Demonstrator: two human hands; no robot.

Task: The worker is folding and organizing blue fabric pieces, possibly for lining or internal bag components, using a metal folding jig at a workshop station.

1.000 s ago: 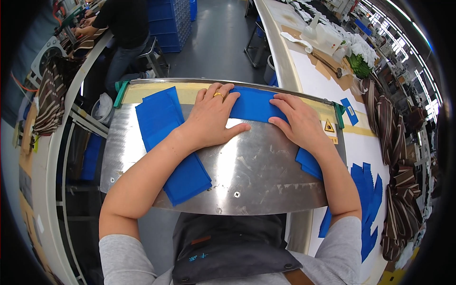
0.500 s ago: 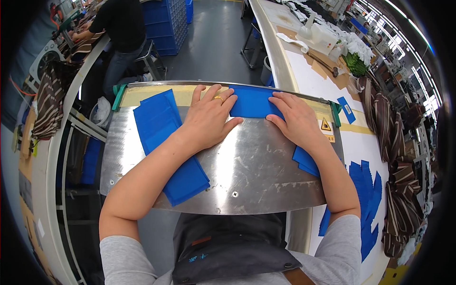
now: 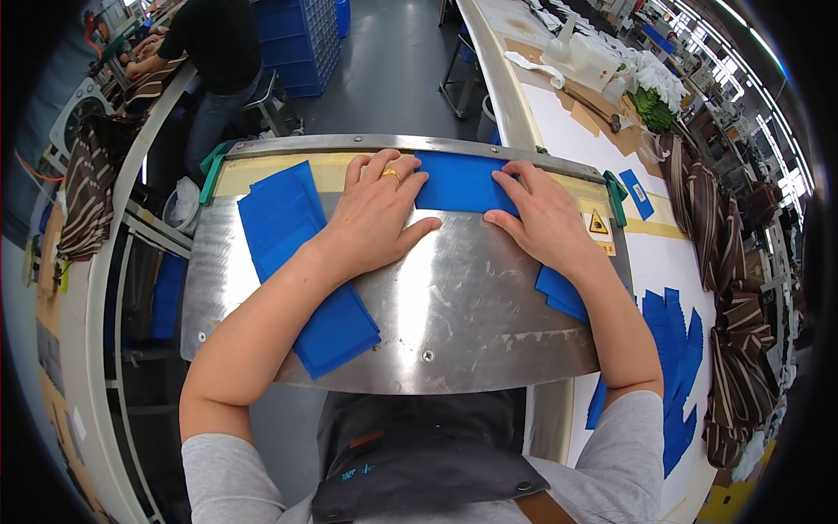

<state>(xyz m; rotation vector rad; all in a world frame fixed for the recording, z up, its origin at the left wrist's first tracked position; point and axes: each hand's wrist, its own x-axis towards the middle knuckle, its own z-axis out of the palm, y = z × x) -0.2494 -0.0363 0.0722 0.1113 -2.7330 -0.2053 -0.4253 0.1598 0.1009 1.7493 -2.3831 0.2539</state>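
A flat blue rectangular fabric piece (image 3: 463, 181) lies across the far side of the metal plate (image 3: 436, 288), against a metal bar (image 3: 358, 141). At its left end rests my left hand (image 3: 374, 210), palm down, fingers spread and fingertips near the bar. My right hand (image 3: 543, 211) lies over the right end with fingers bent a little and thumb apart. Both hands touch the piece without gripping it. Under my left forearm is a stack of blue fabric pieces (image 3: 279, 218), partly hidden. More blue pieces (image 3: 561, 294) show beside my right forearm.
Green clamps (image 3: 212, 170) sit at the plate's far corners. To the right, a long table (image 3: 642, 258) holds blue strips (image 3: 670, 367), striped brown cloth (image 3: 690, 196) and a hammer (image 3: 594, 106). Left stand blue crates (image 3: 297, 44) and a seated person (image 3: 218, 52).
The metal bar along the plate's far edge now shows broader, with its screws in sight. My hands and the blue fabric piece keep nearly the same places; the view has shifted slightly.
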